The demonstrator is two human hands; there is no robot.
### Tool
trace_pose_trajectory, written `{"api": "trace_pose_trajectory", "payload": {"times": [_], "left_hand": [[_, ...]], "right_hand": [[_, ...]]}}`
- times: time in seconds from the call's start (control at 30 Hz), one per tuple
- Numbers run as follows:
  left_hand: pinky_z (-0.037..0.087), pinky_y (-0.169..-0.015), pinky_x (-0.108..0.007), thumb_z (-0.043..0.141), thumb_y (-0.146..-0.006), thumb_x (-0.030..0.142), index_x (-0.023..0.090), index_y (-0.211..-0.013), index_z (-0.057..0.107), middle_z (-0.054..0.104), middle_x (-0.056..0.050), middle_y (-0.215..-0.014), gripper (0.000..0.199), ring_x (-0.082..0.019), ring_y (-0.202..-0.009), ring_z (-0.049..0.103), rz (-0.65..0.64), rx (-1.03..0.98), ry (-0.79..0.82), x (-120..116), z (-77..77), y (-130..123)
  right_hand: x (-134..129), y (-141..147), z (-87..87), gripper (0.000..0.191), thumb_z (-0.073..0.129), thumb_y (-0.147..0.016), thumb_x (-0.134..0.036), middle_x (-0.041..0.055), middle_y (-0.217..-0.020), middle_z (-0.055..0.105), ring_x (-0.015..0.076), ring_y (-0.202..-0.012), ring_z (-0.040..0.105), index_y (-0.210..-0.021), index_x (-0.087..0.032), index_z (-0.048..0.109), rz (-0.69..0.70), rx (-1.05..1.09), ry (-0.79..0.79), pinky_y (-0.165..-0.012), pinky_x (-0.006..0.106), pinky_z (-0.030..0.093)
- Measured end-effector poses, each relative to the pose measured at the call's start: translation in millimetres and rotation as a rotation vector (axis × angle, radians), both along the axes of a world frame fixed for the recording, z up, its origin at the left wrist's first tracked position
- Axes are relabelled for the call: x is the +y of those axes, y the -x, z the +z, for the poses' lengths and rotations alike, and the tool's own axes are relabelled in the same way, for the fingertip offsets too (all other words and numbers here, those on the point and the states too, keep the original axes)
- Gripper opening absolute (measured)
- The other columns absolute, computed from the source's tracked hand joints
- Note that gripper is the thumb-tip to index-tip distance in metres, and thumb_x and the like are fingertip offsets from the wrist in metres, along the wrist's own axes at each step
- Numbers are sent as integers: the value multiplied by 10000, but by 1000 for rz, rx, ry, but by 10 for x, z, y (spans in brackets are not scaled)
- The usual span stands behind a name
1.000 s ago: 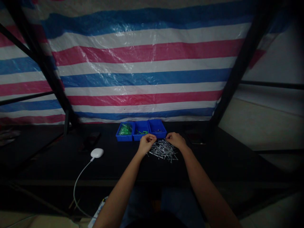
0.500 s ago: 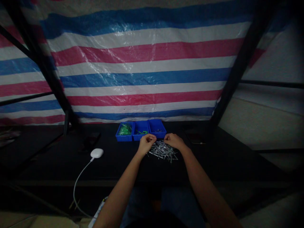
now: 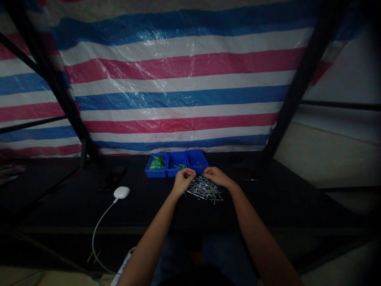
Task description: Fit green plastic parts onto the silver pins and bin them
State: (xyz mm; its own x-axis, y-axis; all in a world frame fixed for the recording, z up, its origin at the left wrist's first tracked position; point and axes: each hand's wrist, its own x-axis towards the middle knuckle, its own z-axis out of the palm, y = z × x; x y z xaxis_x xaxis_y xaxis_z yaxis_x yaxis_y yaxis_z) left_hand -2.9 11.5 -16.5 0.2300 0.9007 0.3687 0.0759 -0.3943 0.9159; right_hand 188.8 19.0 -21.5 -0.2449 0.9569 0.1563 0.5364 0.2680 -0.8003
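Observation:
A heap of thin silvery metal pieces (image 3: 205, 189), like screws or nails, lies on the black table. My left hand (image 3: 183, 177) is over its left edge, thumb and fingertips pinched together. Across from it, my right hand (image 3: 216, 175) has its fingers closed at the heap's upper right edge. Anything held in either pinch is too small and dark to make out. Just beyond the hands stand three joined blue bins: the left bin (image 3: 155, 174) holds green plastic pieces, the middle bin (image 3: 176, 172) a few green pieces, the right bin (image 3: 195, 155) a few small metal bits.
A white rounded device (image 3: 121, 192) with a white cable (image 3: 97, 227) lies to the left. Dark flat objects, perhaps phones, lie left and right on the table (image 3: 143, 206). Striped sheeting (image 3: 184, 95) hangs behind, between black frame posts (image 3: 293, 95).
My right hand has shifted slightly left, closer to my left hand. The left hand, the heap and the bins look the same.

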Motion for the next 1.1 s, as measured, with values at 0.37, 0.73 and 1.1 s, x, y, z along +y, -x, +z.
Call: {"api": "trace_pose_trajectory", "payload": {"times": [0.37, 0.73, 1.1], "left_hand": [[396, -560, -204, 645, -678, 332, 117, -848, 641, 614, -37, -678, 274, -105, -582, 528, -62, 62, -34, -35, -4, -23], [405, -577, -209, 626, -698, 319, 114, -873, 645, 631, -49, -719, 270, -113, -608, 543, -56, 108, -45, 20, -77, -18], [420, -609, -216, 646, -677, 276, 122, -794, 631, 625, -48, -744, 194, -112, -640, 541, 28, -66, -42, 9, 13, 22]], "right_hand": [[-159, 207, 161, 277, 535, -686, -417, -65, -501, 401, 60, -452, 332, -678, -140, 524, 162, 241, 121, -456, 197, 243], [-136, 218, 120, 339, 542, -695, -481, -77, -510, 371, 44, -421, 289, -724, -144, 526, 180, 234, 139, -414, 184, 191], [-122, 188, 182, 378, 523, -728, -450, -70, -476, 335, 59, -419, 289, -928, -136, 588, 14, 350, -42, -401, 194, 215]]}}
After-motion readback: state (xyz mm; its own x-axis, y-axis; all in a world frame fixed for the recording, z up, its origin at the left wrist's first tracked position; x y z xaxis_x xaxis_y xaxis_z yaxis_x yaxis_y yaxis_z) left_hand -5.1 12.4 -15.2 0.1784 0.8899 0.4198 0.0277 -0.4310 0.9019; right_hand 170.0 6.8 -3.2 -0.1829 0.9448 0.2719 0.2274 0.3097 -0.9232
